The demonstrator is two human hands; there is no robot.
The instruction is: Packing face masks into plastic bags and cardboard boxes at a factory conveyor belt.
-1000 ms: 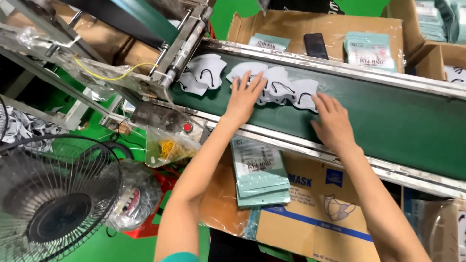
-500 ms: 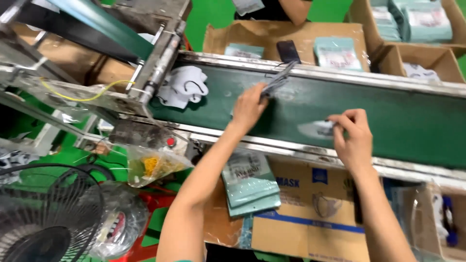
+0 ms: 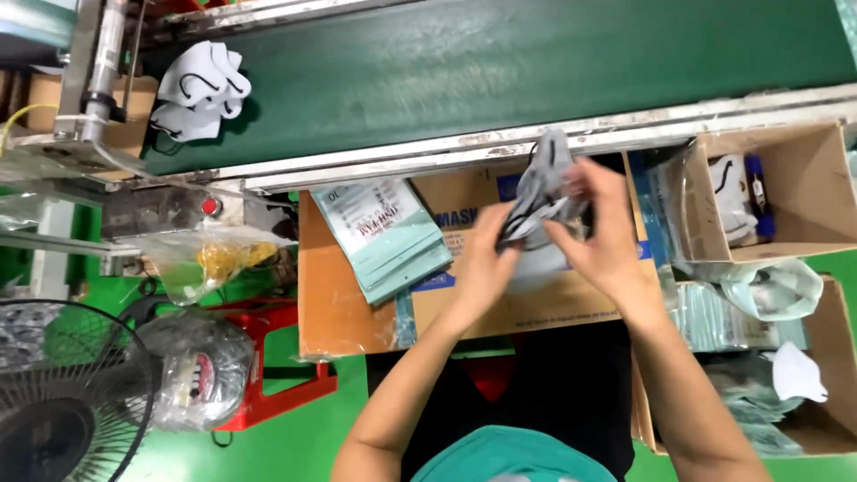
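Observation:
Both my hands hold a small bundle of white face masks (image 3: 544, 183) with black ear loops, just below the conveyor's near rail. My left hand (image 3: 486, 263) grips the bundle from the left and below. My right hand (image 3: 603, 228) pinches it from the right, fingers curled over the masks. A few more white masks (image 3: 198, 87) lie on the dark green conveyor belt (image 3: 500, 67) at its far left end, away from my hands.
A stack of pale green packets (image 3: 386, 234) lies on brown cardboard boxes (image 3: 344, 295) below the belt. An open carton (image 3: 786, 192) with masks stands at the right, more packets beneath it. A fan (image 3: 58, 402), a red stool (image 3: 277, 375) and plastic bags sit at the left.
My hands have left the belt with the masks gathered and come together in front of me below the rail. The view has swung downward toward the boxes.

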